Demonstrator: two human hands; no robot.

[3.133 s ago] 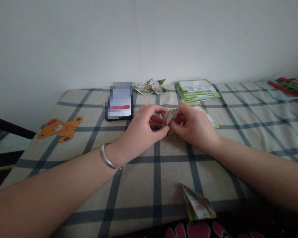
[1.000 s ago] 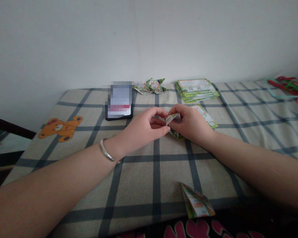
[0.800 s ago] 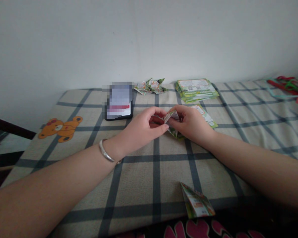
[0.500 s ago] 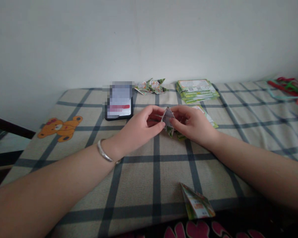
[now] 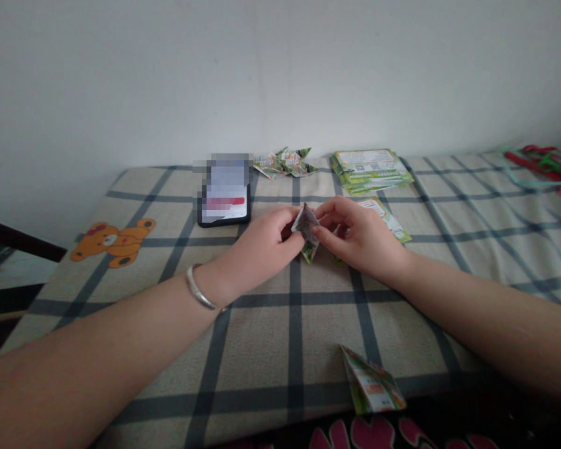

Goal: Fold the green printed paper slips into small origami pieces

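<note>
Both hands met at mid-table over a half-folded paper piece [image 5: 306, 229]. L hand [image 5: 262, 246] pinched its left edge w/ thumb and fingertips; R hand [image 5: 362, 237] pinched the right edge likewise, so both were closed on the paper, which sat just above the cloth [image 5: 262, 349], its green tip pointing down.

Change vs. approx. 1 s prior: the piece then lay flat and mostly hidden between the fingers; here it stood opened into an upright pointed shape, shifted slightly left. Judged: a flap was being spread or turned, i.e. the fold was mid-step, not finished.

Pose: both forearms lay low over the cloth, converging from the near corners; wrists roughly level, palms facing each other. A bangle [image 5: 200, 293] ringed the L wrist.

Surroundings: a single sheet [image 5: 387, 218] lay just behind the R hand; a sheet stack [image 5: 371, 168] farther back; finished folds [image 5: 287, 162] and a phone [image 5: 225, 193] near the wall; another folded piece [image 5: 373, 388] at the near edge; a bear print [image 5: 112, 242] at left; cords [image 5: 545, 163] at far right.
</note>
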